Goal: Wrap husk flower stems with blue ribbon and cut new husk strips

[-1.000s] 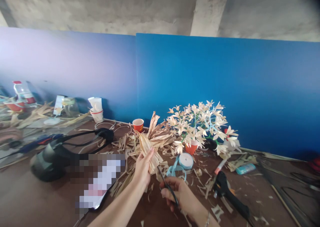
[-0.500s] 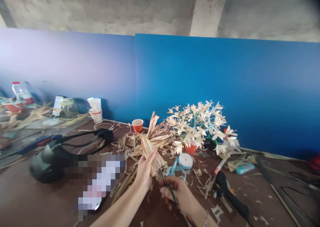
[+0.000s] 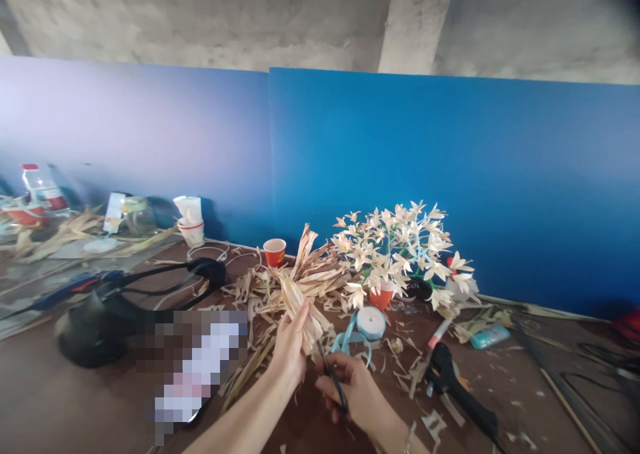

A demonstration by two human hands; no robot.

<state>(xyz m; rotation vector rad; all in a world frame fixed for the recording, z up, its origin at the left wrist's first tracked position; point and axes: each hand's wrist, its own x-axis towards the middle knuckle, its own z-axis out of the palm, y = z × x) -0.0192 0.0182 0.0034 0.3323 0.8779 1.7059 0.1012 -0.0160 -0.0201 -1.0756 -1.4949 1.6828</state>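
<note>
My left hand (image 3: pixel 291 339) pinches a pale dried corn husk (image 3: pixel 295 294) above the table. In my right hand (image 3: pixel 350 384) is a pair of dark-handled scissors (image 3: pixel 333 374), its blades pointing up at the husk's lower edge. Whether the blades touch the husk I cannot tell. Behind my hands lies a heap of dried husks (image 3: pixel 320 267) with many cut scraps. To the right of the heap, a bunch of cream husk flowers (image 3: pixel 395 241) stands in a red cup (image 3: pixel 381 299). A roll of light blue ribbon (image 3: pixel 371 322) lies in front of it.
A black glue gun (image 3: pixel 463 391) lies at the right, near a teal packet (image 3: pixel 490 337). On the left are a blurred-out phone (image 3: pixel 200 367) and a black strapped object (image 3: pixel 93 331). An orange paper cup (image 3: pixel 275 253) stands near the blue partition (image 3: pixel 400 141).
My right hand and the scissors have shifted slightly to the left, with the blades nearer the husk. My left hand has barely moved.
</note>
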